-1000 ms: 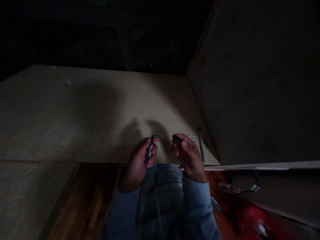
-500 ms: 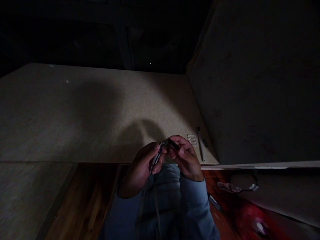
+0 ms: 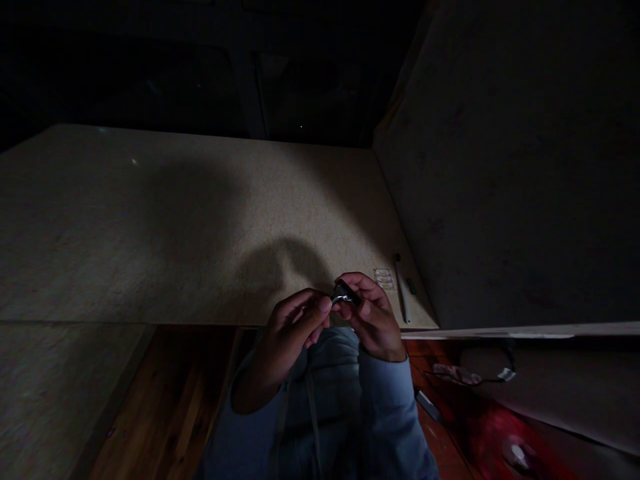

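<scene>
Just over the near edge of the tabletop, both hands hold a razor (image 3: pixel 341 297) with a shiny metal neck and a dark head. My left hand (image 3: pixel 295 325) is closed on its handle, which the fingers mostly hide. The thumb presses near the neck. My right hand (image 3: pixel 376 319) pinches the dark head between thumb and fingers. On the table to the right of that hand lie a small clear plastic case (image 3: pixel 384 279), a long slim grey stick with a dark end (image 3: pixel 403 293), perhaps a toothbrush, and a small dark green piece (image 3: pixel 411 287).
The pale tabletop (image 3: pixel 200 233) is dimly lit, with shadows of the hands across it. A dark wall (image 3: pixel 510 187) bounds it on the right. Below at the right are a red bag (image 3: pixel 515 440), a cable and a grey cushioned surface (image 3: pixel 575 393).
My left hand has turned on the razor, so the handle that stuck out below its fingers is now hidden. The razor's neck lies flatter. My right hand has barely moved.
</scene>
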Demonstrator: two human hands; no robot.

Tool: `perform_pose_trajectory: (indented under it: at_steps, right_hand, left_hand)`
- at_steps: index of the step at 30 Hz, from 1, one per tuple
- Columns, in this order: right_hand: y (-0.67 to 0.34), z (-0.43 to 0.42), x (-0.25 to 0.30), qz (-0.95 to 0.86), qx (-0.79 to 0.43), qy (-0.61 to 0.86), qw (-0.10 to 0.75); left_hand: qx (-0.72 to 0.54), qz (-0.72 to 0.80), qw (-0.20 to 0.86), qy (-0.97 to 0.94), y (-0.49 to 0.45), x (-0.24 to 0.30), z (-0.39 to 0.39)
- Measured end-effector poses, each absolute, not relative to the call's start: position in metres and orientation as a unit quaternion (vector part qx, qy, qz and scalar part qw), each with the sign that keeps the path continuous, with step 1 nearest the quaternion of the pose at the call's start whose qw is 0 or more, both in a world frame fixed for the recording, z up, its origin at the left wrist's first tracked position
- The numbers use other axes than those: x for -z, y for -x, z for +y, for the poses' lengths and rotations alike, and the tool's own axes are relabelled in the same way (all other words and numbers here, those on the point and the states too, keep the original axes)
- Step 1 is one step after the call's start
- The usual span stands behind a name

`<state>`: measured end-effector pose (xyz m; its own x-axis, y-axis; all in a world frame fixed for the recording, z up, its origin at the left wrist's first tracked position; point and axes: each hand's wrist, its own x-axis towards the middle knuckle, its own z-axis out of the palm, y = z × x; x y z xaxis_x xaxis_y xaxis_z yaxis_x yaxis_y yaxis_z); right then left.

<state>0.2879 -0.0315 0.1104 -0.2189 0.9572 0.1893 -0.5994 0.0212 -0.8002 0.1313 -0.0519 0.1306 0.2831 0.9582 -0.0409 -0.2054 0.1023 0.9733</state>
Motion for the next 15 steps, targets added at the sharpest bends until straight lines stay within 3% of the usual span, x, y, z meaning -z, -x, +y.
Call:
perform_pose_trajectory:
  at_steps: [15]
  right_hand:
    - [-0.2886,-0.0297,-0.1070,-0.418,-0.663,0.205,0.586]
  left_hand:
    - [-0.450,0.388,0.623,-0.508,-0.1306,-0.1330,-0.0534]
